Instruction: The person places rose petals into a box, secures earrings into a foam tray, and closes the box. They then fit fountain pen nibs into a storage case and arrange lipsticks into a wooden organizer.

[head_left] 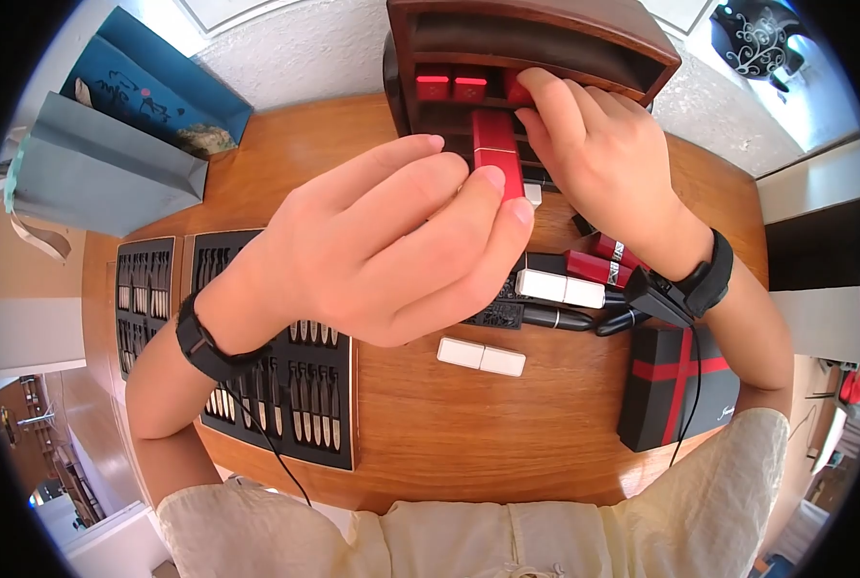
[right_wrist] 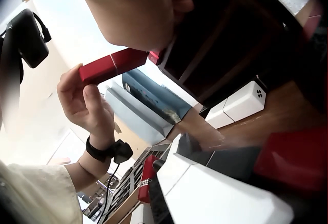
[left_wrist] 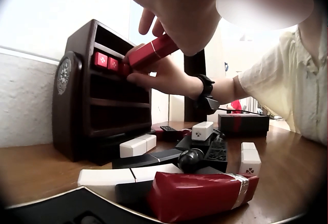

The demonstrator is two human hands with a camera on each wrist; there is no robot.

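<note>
Fingers (head_left: 435,183) of the left hand (head_left: 362,241), slightly parted, pinch a red tube (head_left: 493,135).

- Held tube (head_left: 492,133) in the left hand (head_left: 377,241): red, one thin pale line across.
- Shelved tube (head_left: 518,89) touching the right hand (head_left: 603,144): red.
- Rack (head_left: 536,14) beyond the right hand: dark brown.
- Bag (head_left: 150,82) beyond the left hand, leftward: blue, dark script.
- Loose tube (head_left: 480,356) nearer the person than both hands: white.
- Gift box (head_left: 709,397) nearer than the right hand: dark grey, crossed red ribbon.
</note>
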